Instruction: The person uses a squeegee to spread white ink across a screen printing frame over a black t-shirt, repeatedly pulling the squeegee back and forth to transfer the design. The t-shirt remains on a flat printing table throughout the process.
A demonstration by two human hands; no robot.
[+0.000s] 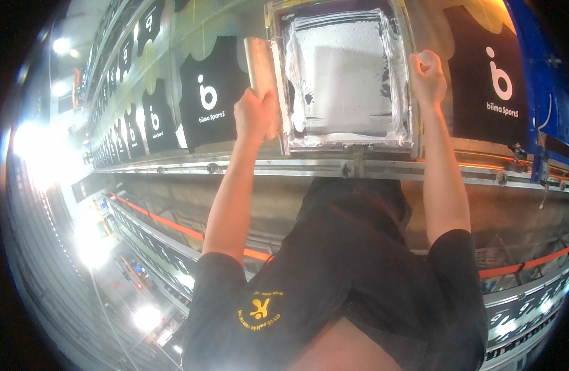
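Head view: screen-printing frame (343, 143) on long table (420, 167), both hands engaged.
Left hand (254, 114) grip clenched on squeegee (260, 62) beside frame's left edge; right hand (428, 77) grip closed on frame's right rail. White ink (343, 77) covers mesh. Black printed shirts (207, 93) lie alongside.

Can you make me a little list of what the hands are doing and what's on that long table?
left hand: gripping a squeegee at the left edge of the frame
right hand: closed in a fist on the right edge of the frame
printing frame: lying on the long table, its screen smeared with white ink
black shirt pieces: laid in a row along the table, each with a white mark
metal rail: runs along the table's near edge
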